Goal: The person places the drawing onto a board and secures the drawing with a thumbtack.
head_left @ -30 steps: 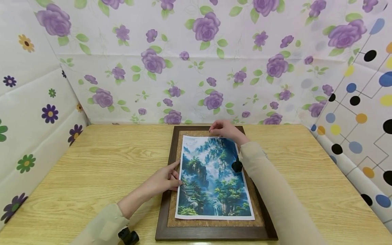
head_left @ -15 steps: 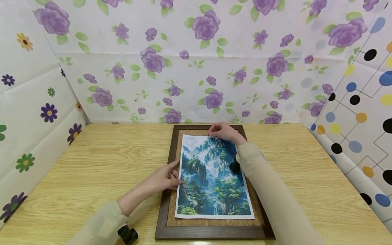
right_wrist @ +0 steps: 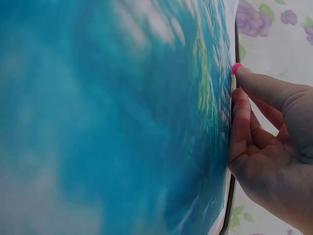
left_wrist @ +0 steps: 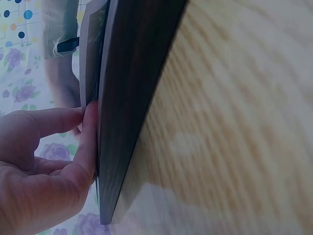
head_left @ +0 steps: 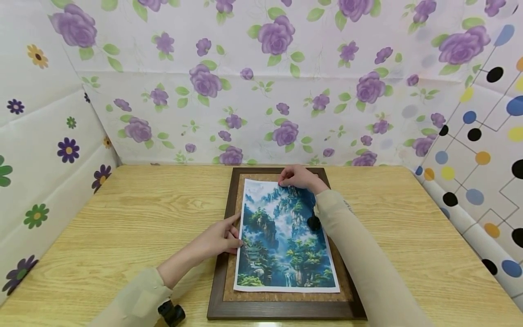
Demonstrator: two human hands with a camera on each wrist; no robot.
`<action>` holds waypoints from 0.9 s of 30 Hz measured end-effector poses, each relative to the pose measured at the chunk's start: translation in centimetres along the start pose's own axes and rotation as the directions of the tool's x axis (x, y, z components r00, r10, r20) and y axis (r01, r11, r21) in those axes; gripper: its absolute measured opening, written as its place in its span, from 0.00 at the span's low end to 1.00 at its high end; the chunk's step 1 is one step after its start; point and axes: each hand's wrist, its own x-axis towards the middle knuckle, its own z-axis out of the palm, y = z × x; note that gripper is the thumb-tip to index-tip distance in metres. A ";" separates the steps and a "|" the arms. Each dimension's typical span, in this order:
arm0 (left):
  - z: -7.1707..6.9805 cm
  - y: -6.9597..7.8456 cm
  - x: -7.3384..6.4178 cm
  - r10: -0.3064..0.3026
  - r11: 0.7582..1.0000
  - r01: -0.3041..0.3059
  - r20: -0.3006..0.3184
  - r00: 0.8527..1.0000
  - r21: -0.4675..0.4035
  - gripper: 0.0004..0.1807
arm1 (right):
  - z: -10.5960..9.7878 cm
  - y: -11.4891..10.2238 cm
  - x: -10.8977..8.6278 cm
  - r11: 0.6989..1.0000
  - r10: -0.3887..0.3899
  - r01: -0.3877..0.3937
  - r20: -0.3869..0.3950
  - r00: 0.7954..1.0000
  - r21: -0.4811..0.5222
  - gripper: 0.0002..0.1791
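A landscape print (head_left: 286, 240) with a white border lies on a cork board (head_left: 286, 296) in a dark brown frame (head_left: 282, 310). My left hand (head_left: 218, 238) rests at the print's left edge, its thumb on the border and its index finger stretched along the side. In the left wrist view, the left fingertips (left_wrist: 90, 110) touch beside the frame's dark side. At the print's top edge, my right hand (head_left: 300, 176) pinches a small pink pin head (right_wrist: 237, 67), seen at the thumb tip in the right wrist view. The pin's point is hidden.
The framed board lies on a wood-grain table (head_left: 163, 204). Behind it stands a floral backdrop (head_left: 261, 91), with a dotted sheet (head_left: 470, 181) at the right. A small black camera (head_left: 171, 313) sits on the left sleeve.
My right hand has shifted slightly down, from the cork strip above the print to the print's top edge. The left hand stays in the same place, and so does the print.
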 end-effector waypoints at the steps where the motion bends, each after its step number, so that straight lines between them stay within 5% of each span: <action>1: 0.0 0.0 0.0 0.001 1.000 -0.001 -0.001 1.000 0.002 0.45 | 0.0 0.0 0.0 1.000 -0.005 0.005 0.009 1.000 -0.001 0.07; 27: 0.1 -0.2 0.1 0.009 1.000 -0.009 -0.012 1.000 0.027 0.45 | -0.4 -0.4 -0.1 0.995 -0.050 0.055 0.061 0.997 -0.083 0.09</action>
